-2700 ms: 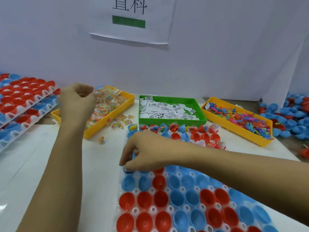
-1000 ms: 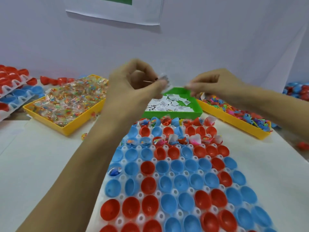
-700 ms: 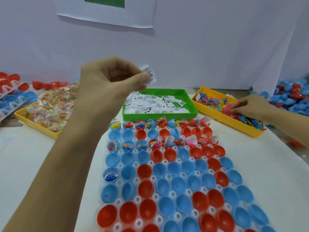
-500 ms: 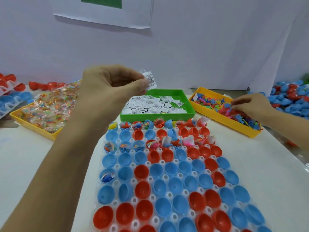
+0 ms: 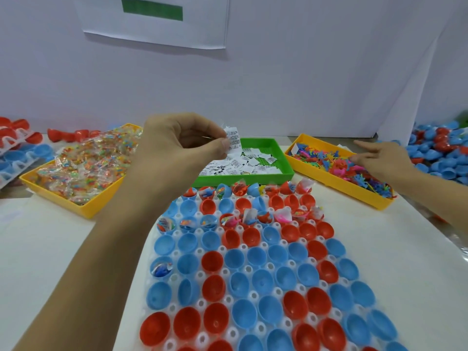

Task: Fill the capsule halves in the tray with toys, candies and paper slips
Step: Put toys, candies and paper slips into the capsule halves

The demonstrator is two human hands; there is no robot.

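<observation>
The white sheet (image 5: 154,20) on the wall showed a green bar; I could read no words. At the table's (image 5: 50,249) far edge sat three bins. The capsule tray (image 5: 249,268) lay in the middle. My left hand (image 5: 177,148) pinched one paper slip (image 5: 234,140) above it. My right hand (image 5: 379,160) lay loose on the toys (image 5: 329,164).

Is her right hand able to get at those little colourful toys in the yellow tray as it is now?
Probably yes. The right hand is already over the toys in the yellow tray, fingers extended onto the pile, with nothing in between. Whether it grips one yet is unclear.
</observation>
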